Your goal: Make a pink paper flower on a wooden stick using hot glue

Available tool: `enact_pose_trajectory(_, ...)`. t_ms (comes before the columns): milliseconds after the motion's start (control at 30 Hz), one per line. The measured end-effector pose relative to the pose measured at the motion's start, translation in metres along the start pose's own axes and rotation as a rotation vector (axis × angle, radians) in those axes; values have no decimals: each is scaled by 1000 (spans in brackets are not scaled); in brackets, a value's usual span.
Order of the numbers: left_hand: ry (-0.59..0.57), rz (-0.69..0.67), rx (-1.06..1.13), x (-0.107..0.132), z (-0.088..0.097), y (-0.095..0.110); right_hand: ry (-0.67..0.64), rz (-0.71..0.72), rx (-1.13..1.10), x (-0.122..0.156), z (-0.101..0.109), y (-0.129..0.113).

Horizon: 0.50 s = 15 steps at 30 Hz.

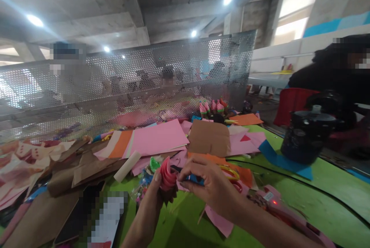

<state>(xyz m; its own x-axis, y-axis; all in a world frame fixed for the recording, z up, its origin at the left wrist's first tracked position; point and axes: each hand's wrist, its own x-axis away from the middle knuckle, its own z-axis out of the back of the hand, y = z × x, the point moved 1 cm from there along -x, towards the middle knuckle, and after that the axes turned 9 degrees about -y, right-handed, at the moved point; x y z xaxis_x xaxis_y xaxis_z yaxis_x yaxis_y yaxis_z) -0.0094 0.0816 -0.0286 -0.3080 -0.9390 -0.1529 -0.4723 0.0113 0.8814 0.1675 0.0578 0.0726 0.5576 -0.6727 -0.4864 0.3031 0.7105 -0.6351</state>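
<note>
My left hand [156,194] is closed around a pink-red coil of layered paper strips [168,176] that looks like a paper flower. From the right, my right hand [202,176] pinches a thin dark tool [175,168], its tip at the upper edge of the coil; its exact kind is unclear. Something blue [196,179] shows under the right fingers, partly hidden. Just behind the coil is a shiny green piece [154,164]. Close to my right wrist lie yellow and red scissor handles [231,172]. A pink glue gun [271,199] with a red light rests beside my right forearm.
Pink paper sheets [158,138], brown card [209,138] and scraps cover the green table [303,194]. A phone [106,217] lies front left. A black cable [289,178] crosses the right side near a dark jug [308,136]. A perforated metal screen [130,86] stands behind; a person sits at right.
</note>
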Motion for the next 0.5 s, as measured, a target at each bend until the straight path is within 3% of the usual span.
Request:
enact_pose_trajectory(167, 55, 9, -49, 5, -3, 2, -27, 34, 111, 2, -5, -3)
enact_pose_trajectory(367, 127, 38, -228, 32, -18, 21, -14, 106, 297, 3, -12, 0)
enact_pose_trajectory(500, 137, 49, -272, 37, -26, 28, -50, 92, 364, 4, -13, 2)
